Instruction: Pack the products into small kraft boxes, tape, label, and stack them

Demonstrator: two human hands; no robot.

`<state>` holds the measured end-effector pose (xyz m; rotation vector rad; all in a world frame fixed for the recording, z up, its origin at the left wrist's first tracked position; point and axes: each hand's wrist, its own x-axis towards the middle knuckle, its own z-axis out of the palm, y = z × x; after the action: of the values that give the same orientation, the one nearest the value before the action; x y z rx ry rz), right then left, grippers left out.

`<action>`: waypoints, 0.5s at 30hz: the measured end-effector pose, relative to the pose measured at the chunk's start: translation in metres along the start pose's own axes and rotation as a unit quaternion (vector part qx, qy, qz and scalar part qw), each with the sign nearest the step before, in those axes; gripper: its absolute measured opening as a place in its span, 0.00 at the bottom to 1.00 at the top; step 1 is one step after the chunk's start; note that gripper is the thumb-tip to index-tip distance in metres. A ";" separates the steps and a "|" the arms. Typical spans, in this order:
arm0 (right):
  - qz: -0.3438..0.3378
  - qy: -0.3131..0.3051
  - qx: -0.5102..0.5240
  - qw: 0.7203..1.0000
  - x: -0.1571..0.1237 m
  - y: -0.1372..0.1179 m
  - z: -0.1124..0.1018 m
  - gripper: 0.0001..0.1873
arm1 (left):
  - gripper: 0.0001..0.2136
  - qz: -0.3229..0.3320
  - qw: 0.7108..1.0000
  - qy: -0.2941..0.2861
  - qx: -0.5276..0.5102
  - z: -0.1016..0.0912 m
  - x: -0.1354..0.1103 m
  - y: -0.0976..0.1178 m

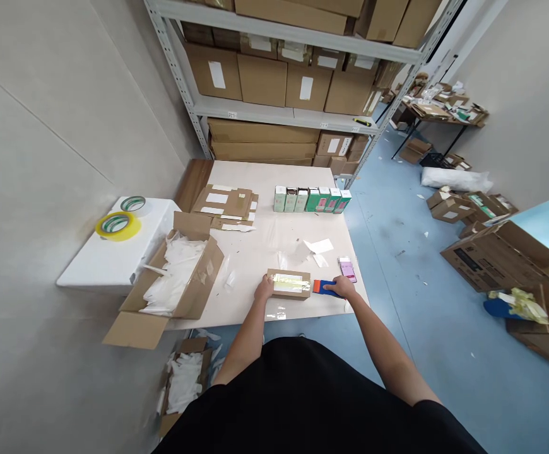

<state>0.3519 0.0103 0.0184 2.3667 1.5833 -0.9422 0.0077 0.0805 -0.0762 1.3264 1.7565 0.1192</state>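
A small brown cardboard box [289, 284] with a strip of tape over its top lies near the front edge of the white table [255, 249]. My left hand [264, 289] is closed against the box's left end. My right hand [344, 287] grips a blue and orange tape dispenser [324, 287] that touches the box's right end. A small pink packet [348, 269] lies just behind my right hand.
A row of green and white cartons [311, 199] stands at the table's back. Flattened cardboard [227, 205] lies back left. An open box of white bags [175, 280] sits at the left, tape rolls [118, 225] on a side table. Shelves of boxes [284, 82] behind; cartons litter the blue floor [496, 252].
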 end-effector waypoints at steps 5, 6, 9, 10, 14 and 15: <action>0.009 0.001 -0.018 1.000 -0.004 -0.010 0.000 0.27 | 0.24 0.009 1.000 -0.010 -0.008 -0.005 0.002 -0.002; 0.009 -0.002 -0.020 1.000 -0.005 -0.011 0.000 0.27 | 0.24 0.013 1.000 -0.011 -0.011 -0.005 0.001 -0.003; 0.007 -0.003 -0.021 1.000 -0.009 -0.016 0.000 0.27 | 0.25 0.025 0.999 -0.011 -0.022 -0.008 0.001 -0.008; 0.008 -0.001 -0.018 1.000 -0.010 -0.017 0.000 0.27 | 0.25 0.030 0.999 -0.012 -0.027 -0.009 0.002 -0.011; 0.006 0.012 0.009 1.000 -0.020 -0.026 -0.001 0.27 | 0.23 0.051 0.997 -0.024 -0.045 -0.019 0.009 -0.024; 0.003 0.014 0.019 1.000 -0.023 -0.029 -0.001 0.27 | 0.22 0.054 0.997 -0.026 -0.049 -0.023 0.011 -0.028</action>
<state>0.3210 0.0054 0.0388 2.4183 1.5812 -0.9507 -0.0284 0.0872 -0.0851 1.3415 1.6143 0.2258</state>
